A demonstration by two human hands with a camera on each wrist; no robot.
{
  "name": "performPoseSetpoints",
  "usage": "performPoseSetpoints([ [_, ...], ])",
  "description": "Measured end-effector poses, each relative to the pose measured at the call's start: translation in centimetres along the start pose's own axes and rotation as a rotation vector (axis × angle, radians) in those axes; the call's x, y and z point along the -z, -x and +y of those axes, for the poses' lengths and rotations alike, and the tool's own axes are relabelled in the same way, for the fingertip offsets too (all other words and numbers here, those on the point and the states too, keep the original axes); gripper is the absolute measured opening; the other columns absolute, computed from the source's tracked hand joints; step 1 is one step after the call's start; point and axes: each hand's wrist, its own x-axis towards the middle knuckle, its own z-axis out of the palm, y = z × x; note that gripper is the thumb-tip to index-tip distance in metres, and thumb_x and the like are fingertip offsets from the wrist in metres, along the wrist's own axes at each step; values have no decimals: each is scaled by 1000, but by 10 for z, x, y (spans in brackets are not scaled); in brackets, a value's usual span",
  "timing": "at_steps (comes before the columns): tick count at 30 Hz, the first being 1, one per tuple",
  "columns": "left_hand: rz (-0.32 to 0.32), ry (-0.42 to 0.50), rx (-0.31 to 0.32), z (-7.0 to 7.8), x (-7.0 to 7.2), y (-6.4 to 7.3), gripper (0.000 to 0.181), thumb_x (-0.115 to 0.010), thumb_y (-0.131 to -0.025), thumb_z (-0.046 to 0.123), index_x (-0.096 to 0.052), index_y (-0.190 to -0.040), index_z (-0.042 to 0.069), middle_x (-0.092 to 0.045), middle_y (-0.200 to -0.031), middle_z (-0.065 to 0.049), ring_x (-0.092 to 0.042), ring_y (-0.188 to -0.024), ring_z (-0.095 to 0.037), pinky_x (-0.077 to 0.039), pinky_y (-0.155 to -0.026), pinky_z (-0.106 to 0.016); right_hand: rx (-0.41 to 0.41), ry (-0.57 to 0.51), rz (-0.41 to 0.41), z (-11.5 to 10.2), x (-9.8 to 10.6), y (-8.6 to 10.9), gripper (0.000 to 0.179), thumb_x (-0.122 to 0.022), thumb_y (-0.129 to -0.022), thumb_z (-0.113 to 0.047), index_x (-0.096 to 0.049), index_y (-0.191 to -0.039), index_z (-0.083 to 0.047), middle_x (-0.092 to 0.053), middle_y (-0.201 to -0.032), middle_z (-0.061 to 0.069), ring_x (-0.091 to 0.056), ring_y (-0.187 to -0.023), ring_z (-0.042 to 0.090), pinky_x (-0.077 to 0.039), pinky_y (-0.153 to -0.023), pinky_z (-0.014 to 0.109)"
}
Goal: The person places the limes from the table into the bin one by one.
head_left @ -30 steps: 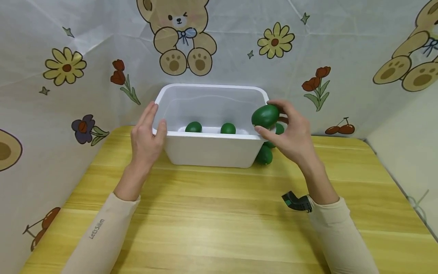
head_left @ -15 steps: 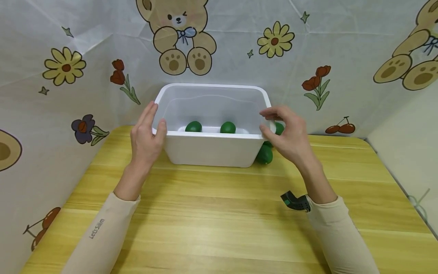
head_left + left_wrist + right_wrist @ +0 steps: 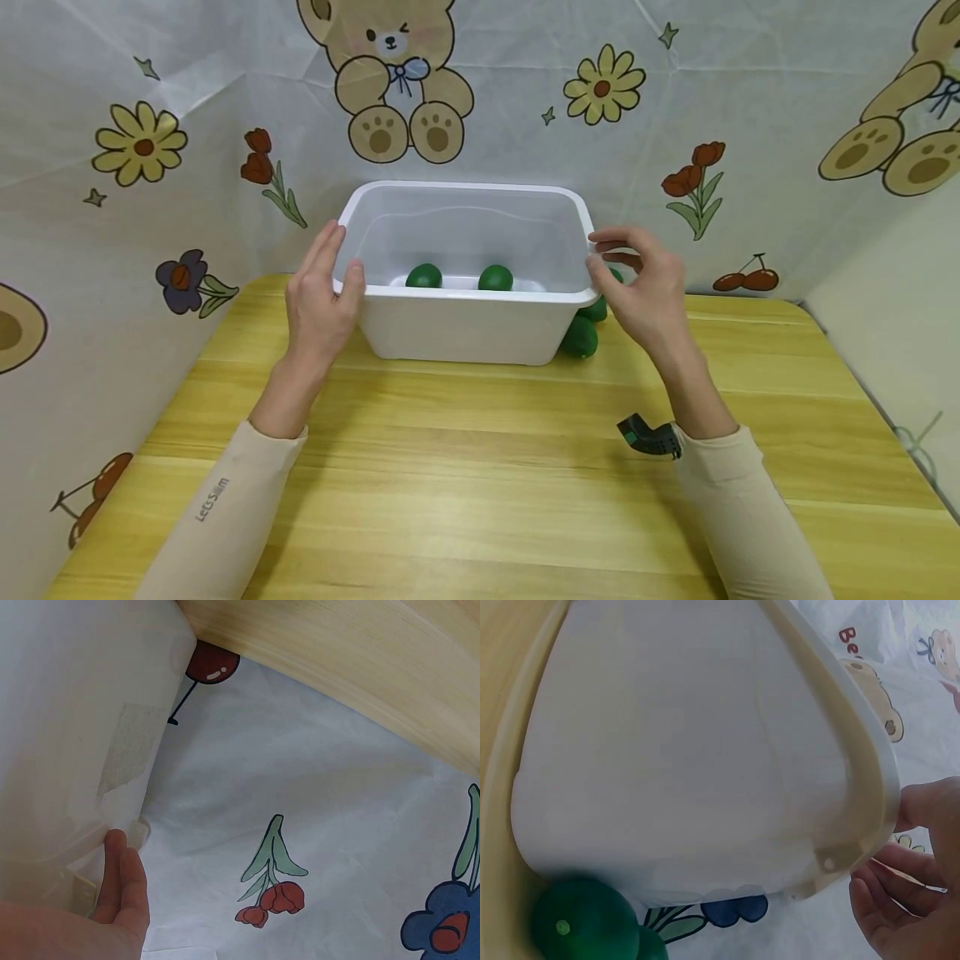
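A white plastic tub stands on the table at centre. Inside it lie two dark green egg-shaped fruits, one on the left and one farther right. My left hand holds the tub's left rim, thumb over the inner side; the left wrist view shows its fingers along the outer wall. At the right rim is my right hand, empty, with loosely bent fingers and the thumb tip close to the edge. More green fruits lie outside the tub, below this hand, partly hidden; one shows a pale stem spot.
The wooden table carries the tub near its back edge. Behind and to the left hangs a white cloth printed with bears and flowers. A black device sits at my right cuff.
My right hand has let go of a green fruit over the tub's right side, then drawn back right to the rim. The right fruit inside has shifted slightly left. The left hand keeps its place.
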Motion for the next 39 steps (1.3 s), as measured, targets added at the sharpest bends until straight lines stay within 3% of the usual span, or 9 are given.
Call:
performPoseSetpoints([
  [6,6,1,-7,-1,0,-1,60,-52,-99,33,-58,-148,0,-55,-157,-15,-56,-142,-34,-45,-117,-53,-42,7,34,14,-1,-3,29,-71,-97,-8,-72,-125,-4,-74,-122,10,-69,-107,22,-58,-101,32],
  [15,11,-5,-12,-1,1,-2,60,-52,-99,33,-58,-148,-1,-55,-157,-15,-57,-141,-35,-45,-116,-52,-87,11,48,28,0,-5,25,-69,-101,-18,-74,-123,-7,-75,-118,9,-67,-104,9,-55,-97,19],
  [24,2,-7,-12,0,0,0,60,-52,-100,33,-58,-148,-1,-55,-157,-15,-56,-142,-35,-44,-117,-52,-172,101,-34,53,0,-5,29,-68,-101,-18,-71,-125,-2,-74,-123,14,-70,-112,26,-59,-99,35],
  [26,0,-5,-6,1,0,0,60,-52,-100,33,-58,-149,0,-55,-157,-15,-56,-142,-35,-44,-117,-52,-189,104,-51,61,0,-6,30,-68,-101,-18,-71,-125,0,-73,-124,16,-70,-113,29,-59,-96,27],
  [28,-3,-4,1,0,0,0,60,-52,-100,34,-57,-149,0,-54,-158,-14,-55,-143,-35,-44,-117,-53,-210,112,-70,70,0,-8,30,-68,-100,-16,-71,-126,0,-72,-125,17,-69,-115,30,-59,-96,26],
  [31,-7,-4,5,1,0,0,60,-52,-100,33,-57,-149,0,-54,-158,-14,-55,-143,-35,-44,-117,-53,-231,127,-101,83,2,-10,33,-68,-99,-13,-69,-128,1,-71,-128,19,-68,-119,33,-59,-100,34],
  [34,-7,-3,4,1,0,0,59,-52,-100,33,-57,-149,0,-54,-158,-15,-55,-143,-35,-44,-117,-53,-238,143,-133,91,5,-11,36,-69,-98,-10,-67,-132,3,-70,-131,22,-66,-123,37,-55,-103,53],
  [39,-4,-7,3,1,-1,0,60,-52,-100,33,-57,-149,0,-54,-158,-15,-55,-143,-35,-44,-118,-52,-236,136,-229,100,5,-12,41,-70,-99,-11,-63,-135,7,-66,-133,29,-61,-127,45,-51,-107,59],
])
